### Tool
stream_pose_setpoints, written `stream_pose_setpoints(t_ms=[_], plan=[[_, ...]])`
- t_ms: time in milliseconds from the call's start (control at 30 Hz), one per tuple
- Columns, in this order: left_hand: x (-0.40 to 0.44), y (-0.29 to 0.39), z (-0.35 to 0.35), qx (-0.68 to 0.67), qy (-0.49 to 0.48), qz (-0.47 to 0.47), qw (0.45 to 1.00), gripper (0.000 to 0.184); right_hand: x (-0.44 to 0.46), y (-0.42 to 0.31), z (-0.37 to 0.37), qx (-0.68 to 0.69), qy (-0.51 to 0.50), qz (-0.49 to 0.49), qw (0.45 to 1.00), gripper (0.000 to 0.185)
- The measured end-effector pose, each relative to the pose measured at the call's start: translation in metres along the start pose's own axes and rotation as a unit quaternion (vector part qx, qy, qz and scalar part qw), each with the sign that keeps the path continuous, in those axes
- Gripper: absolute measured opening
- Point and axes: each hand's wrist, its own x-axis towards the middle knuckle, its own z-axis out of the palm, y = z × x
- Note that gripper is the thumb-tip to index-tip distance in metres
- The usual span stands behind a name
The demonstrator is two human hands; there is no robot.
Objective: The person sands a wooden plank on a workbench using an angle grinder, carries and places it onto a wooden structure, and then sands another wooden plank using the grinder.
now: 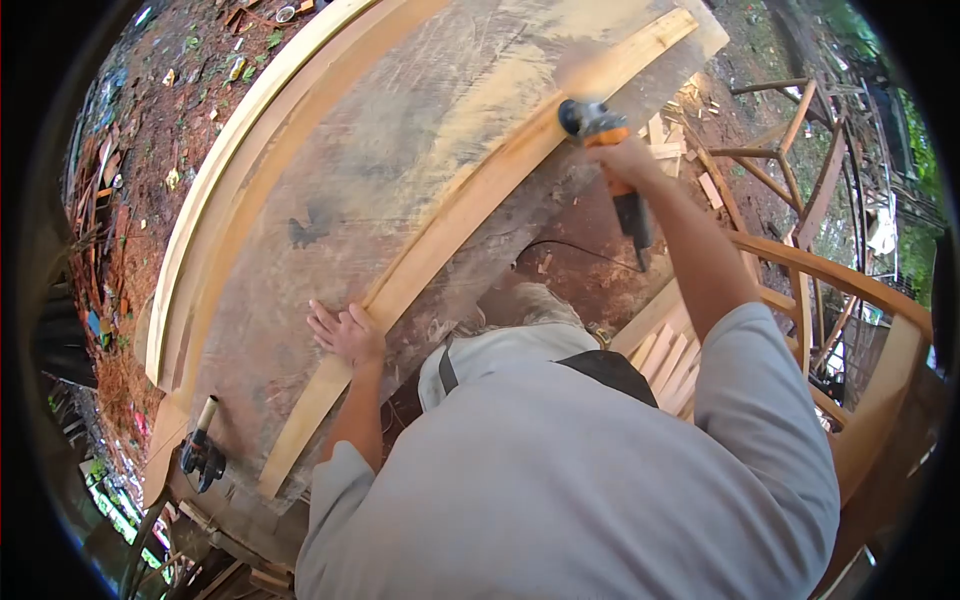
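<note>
A long, slightly curved wooden board (pixel 470 212) lies diagonally across the worn tabletop (pixel 350 215). My left hand (pixel 350 335) rests on the board's lower part, its fingers spread over the left edge and onto the tabletop. My right hand (pixel 622 160) is wrapped round an orange and black angle grinder (pixel 603 130). The grinder's round head is at the upper part of the board, and its dark rear body points down past the table edge. Haze or blur covers the board just beyond the head.
Curved wooden pieces (pixel 215 190) run along the table's left side. Another power tool (pixel 203 450) lies at the lower left. Right of the table are stacked wood strips (pixel 672 362), a wooden frame (pixel 800 190) and a cable (pixel 580 247) hanging near the ground.
</note>
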Motion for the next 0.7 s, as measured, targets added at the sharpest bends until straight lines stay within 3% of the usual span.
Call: stream_pose_setpoints(t_ms=[33,200,333,400,533,633,700], plan=[[0.001,0.002,0.001,-0.009,0.001,-0.003,1.000,0.054,-0.015,0.004,0.019,0.045,-0.001,-0.064,0.997,0.022],[0.000,0.001,-0.010,-0.050,0.007,-0.005,0.999,0.053,-0.142,-0.082,0.079,-0.046,-0.056,0.062,0.995,0.040],[-0.004,-0.009,-0.002,-0.153,0.053,-0.001,0.987,0.050,-0.178,-0.068,0.140,-0.085,-0.074,-0.035,0.993,0.045],[-0.003,-0.013,0.002,-0.249,0.131,0.002,0.960,0.047,-0.201,-0.079,0.161,-0.073,-0.087,-0.071,0.991,0.046],[-0.001,-0.023,0.008,-0.374,0.155,-0.005,0.914,0.046,-0.239,-0.117,0.200,-0.111,-0.182,-0.085,0.973,0.046],[0.002,-0.023,0.016,-0.485,0.127,-0.103,0.859,0.046,-0.251,-0.129,0.234,-0.166,-0.191,-0.106,0.962,0.045],[0.003,-0.022,0.018,-0.353,0.180,-0.074,0.915,0.049,-0.249,-0.126,0.242,-0.194,-0.182,-0.137,0.954,0.047]])
